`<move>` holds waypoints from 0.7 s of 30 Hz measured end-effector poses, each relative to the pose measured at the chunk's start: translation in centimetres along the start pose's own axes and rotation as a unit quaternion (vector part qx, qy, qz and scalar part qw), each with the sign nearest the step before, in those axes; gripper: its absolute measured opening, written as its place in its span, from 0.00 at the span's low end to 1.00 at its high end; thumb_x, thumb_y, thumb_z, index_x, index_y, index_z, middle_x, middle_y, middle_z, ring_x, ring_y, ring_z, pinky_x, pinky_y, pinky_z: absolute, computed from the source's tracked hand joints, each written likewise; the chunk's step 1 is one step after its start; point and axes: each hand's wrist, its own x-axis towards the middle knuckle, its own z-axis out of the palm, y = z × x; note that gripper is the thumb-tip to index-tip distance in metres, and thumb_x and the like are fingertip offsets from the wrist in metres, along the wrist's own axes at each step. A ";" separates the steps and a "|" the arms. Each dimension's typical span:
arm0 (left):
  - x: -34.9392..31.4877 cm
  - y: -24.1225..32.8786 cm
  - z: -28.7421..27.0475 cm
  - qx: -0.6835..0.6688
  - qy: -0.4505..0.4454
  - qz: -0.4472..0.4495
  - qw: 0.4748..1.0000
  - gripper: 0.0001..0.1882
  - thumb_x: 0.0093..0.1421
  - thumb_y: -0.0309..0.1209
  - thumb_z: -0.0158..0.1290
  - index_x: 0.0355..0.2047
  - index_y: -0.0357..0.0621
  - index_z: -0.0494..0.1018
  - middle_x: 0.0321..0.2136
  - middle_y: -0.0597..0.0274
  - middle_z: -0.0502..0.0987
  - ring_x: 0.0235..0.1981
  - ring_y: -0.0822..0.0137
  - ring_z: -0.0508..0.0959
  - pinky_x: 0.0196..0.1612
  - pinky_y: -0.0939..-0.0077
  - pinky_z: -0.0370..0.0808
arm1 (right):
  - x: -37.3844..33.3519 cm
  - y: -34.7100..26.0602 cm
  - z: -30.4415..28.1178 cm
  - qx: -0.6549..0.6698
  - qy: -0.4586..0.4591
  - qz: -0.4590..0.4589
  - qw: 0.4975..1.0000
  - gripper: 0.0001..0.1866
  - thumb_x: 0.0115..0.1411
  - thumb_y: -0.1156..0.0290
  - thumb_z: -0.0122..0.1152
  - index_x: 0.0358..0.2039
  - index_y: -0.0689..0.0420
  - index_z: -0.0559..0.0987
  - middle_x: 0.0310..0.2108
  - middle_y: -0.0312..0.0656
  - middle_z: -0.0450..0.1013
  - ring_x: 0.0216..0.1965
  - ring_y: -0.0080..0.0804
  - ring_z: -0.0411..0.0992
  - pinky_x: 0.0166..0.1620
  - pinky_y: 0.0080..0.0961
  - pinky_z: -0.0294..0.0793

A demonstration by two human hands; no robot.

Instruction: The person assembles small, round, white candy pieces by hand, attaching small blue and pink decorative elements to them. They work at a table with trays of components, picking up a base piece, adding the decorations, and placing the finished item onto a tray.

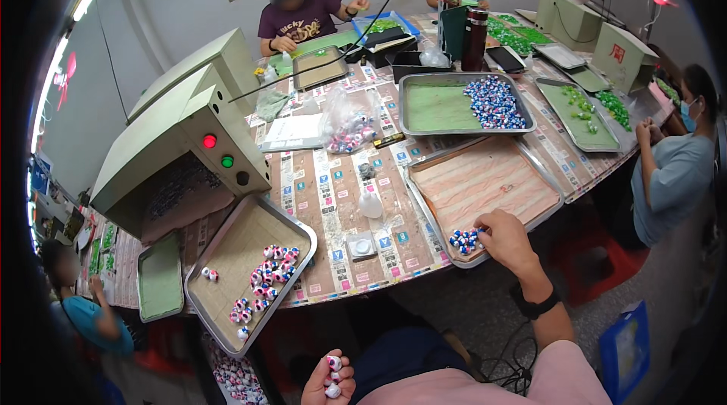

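Observation:
Near the lower edge, my left hand (318, 384) is curled around several small white balls (333, 376) with pink and dark marks. My right hand (506, 240) reaches over the near corner of a tray lined with pinkish cloth (485, 178). Its fingertips are pinched together at a small heap of blue, white and red beads (462, 241); whatever lies between them is hidden. To the left, a tilted metal tray (227, 250) with a tan lining carries loose white, pink and blue balls (265, 280), like those in my left hand.
A beige machine (163, 140) with red and green lights stands at left. Further back are a tray with a green lining (433, 108) and blue beads, a plastic bag (350, 121) of balls, a white bottle (370, 204) and a dark flask (474, 40). Other people sit around the table.

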 end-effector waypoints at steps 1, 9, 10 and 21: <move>-0.2 -0.1 0.1 0.003 -0.001 0.005 1.000 0.15 0.68 0.33 0.45 0.51 0.38 0.67 0.37 0.58 0.71 0.31 0.73 0.68 0.29 0.84 0.68 | 0.3 0.2 0.3 0.007 0.012 -0.005 1.000 0.08 0.49 0.74 0.62 0.32 0.58 0.80 0.29 0.48 0.73 0.35 0.46 0.73 0.41 0.38 0.72; -2.2 -0.2 0.5 0.013 -0.013 0.035 0.999 0.14 0.67 0.31 0.46 0.50 0.39 0.67 0.36 0.61 0.70 0.30 0.75 0.68 0.29 0.86 0.68 | 0.8 -0.8 0.5 0.481 -0.074 0.047 0.872 0.11 0.54 0.80 0.59 0.39 0.65 0.79 0.34 0.42 0.76 0.33 0.26 0.75 0.34 0.19 0.74; -1.9 -0.3 0.6 0.013 -0.017 0.027 0.999 0.14 0.67 0.31 0.46 0.50 0.39 0.67 0.36 0.62 0.69 0.30 0.76 0.68 0.29 0.86 0.68 | 0.4 -1.0 0.0 0.539 -0.110 0.067 0.833 0.12 0.58 0.81 0.57 0.43 0.67 0.77 0.37 0.42 0.76 0.35 0.25 0.75 0.36 0.19 0.76; 2.5 0.8 3.0 0.096 -0.020 -0.015 0.995 0.17 0.65 0.30 0.50 0.52 0.35 0.67 0.40 0.52 0.74 0.34 0.68 0.74 0.31 0.79 0.73 | -3.0 -6.8 3.0 0.751 -0.280 0.169 0.574 0.16 0.61 0.81 0.54 0.50 0.65 0.73 0.42 0.43 0.75 0.41 0.27 0.76 0.45 0.21 0.79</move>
